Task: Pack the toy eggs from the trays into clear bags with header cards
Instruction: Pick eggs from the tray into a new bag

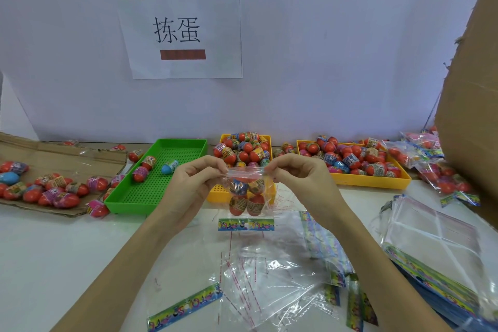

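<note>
A clear bag (pixel 249 198) with several red toy eggs inside hangs above the table, its colourful header card (pixel 246 224) at the lower end. My left hand (pixel 192 178) pinches the bag's open top edge on the left, and my right hand (pixel 292 174) pinches it on the right. Behind the bag stands a yellow tray (pixel 215 191) heaped with eggs. A second yellow tray (pixel 372 180) full of eggs lies to the right. The green tray (pixel 151 191) on the left holds only a few eggs.
Loose eggs (pixel 51 191) lie on flattened cardboard (pixel 64 156) at the left. Empty clear bags with header cards (pixel 269 283) are scattered in front of me, with a stack (pixel 431 245) at the right. Filled bags (pixel 431 167) pile beside a large cardboard box (pixel 474 116).
</note>
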